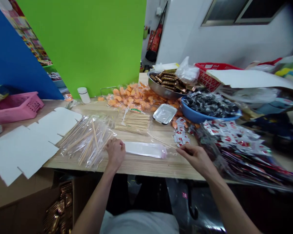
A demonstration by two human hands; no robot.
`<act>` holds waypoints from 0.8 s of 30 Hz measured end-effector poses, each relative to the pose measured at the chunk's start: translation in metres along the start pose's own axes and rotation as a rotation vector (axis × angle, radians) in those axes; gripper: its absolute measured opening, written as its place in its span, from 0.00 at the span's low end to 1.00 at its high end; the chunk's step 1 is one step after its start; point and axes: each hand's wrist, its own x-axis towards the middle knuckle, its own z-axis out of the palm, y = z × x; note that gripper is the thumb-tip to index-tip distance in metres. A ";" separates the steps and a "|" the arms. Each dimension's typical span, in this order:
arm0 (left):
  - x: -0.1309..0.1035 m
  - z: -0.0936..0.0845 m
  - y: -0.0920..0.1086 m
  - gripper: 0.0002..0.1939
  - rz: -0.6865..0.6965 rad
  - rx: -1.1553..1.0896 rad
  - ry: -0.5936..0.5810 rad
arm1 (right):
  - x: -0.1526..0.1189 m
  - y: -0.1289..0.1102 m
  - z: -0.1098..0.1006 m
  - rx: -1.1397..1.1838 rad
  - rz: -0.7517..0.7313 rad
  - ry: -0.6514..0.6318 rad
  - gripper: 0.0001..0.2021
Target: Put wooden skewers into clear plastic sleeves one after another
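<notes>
Curled fingers of the left hand (116, 152) lie at the left end of the clear sleeves (145, 149), beside the wrapped sticks (88, 141); whether they grasp anything, I cannot tell. The right hand (195, 157) pinches the near right end of a thin stick (162, 141), which slants away to the far left, past the sleeves. It looks light, dry and fairly stiff, probably easy to snap if bent, so a light fingertip pinch near one end should suit it. The sleeves look thin, limp and slippery, best taken by an edge. Across the pale wood table (146, 167), from the left, are a pink basket (26, 105), white card (36, 139), the wrapped sticks, a white bottle (84, 95), a stick bundle (136, 122), orange packets (134, 96), a foil tray (164, 113), a metal bowl (156, 87) of brown packets, small sachets (181, 133) and a blue basin (202, 116) of dark packets. Beyond stand a blue panel (12, 55), a green panel (88, 42) and, to the right, a white wall (188, 32) with a window (224, 13).
</notes>
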 end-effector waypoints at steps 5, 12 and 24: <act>-0.006 -0.046 0.036 0.10 0.353 -0.187 0.290 | -0.002 -0.022 0.006 -0.063 -0.153 -0.146 0.15; -0.020 -0.057 0.069 0.15 0.756 -0.023 -0.604 | -0.004 -0.065 0.017 -0.233 -0.396 -0.271 0.11; -0.045 -0.025 0.058 0.13 0.457 -0.382 -0.636 | 0.009 -0.043 0.007 0.223 0.069 0.036 0.20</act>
